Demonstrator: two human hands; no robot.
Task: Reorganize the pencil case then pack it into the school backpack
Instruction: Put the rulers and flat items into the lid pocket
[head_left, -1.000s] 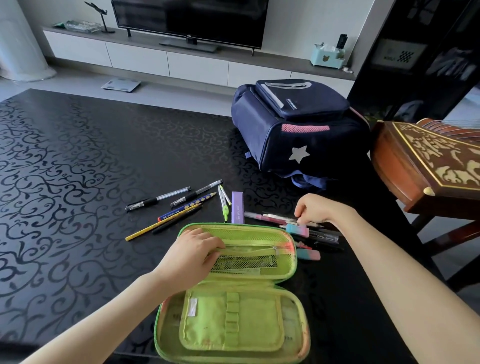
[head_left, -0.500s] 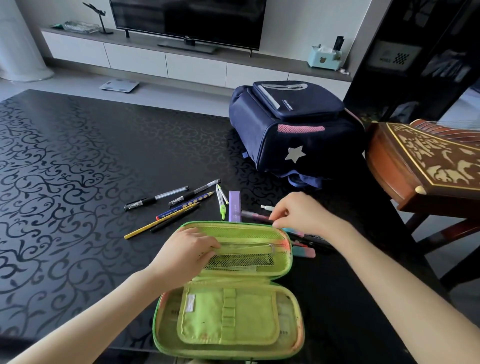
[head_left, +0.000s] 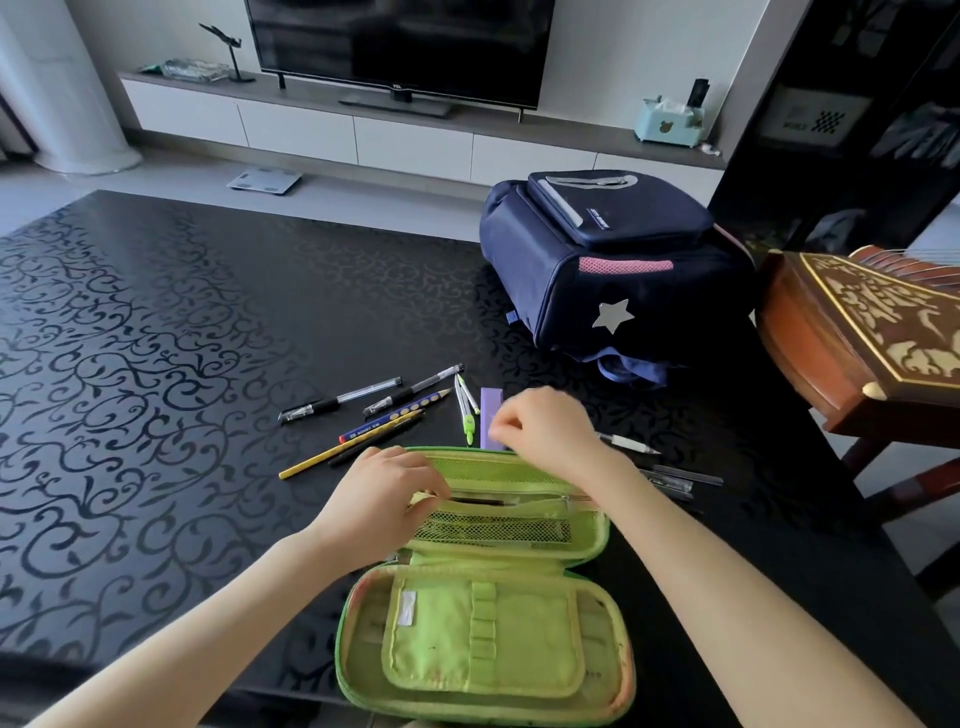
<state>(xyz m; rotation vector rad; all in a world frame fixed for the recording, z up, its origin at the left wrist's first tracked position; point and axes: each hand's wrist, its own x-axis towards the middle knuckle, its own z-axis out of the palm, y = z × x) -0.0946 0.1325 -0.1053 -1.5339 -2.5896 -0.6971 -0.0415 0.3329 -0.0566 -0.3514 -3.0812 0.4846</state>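
A green pencil case (head_left: 483, 644) lies open at the near edge of the black table (head_left: 156, 364). My left hand (head_left: 379, 499) grips the edge of the mesh pocket in its far half and holds it open. My right hand (head_left: 550, 431) hovers over the case's far rim with curled, blurred fingers; I cannot see what they hold. Loose pens and pencils (head_left: 363, 421), a green compass (head_left: 466, 410) and a purple box (head_left: 491, 402) lie beyond the case. More pens (head_left: 675, 480) lie to its right. The navy backpack (head_left: 613, 270) stands shut at the back right.
A carved wooden instrument (head_left: 857, 332) juts over the table's right edge beside the backpack. A TV and a low white cabinet (head_left: 363, 135) stand beyond the table. The table's left half holds nothing but its scroll pattern.
My right hand has moved left from the pens on the right to above the case's far rim. The left hand keeps its grip on the pocket.
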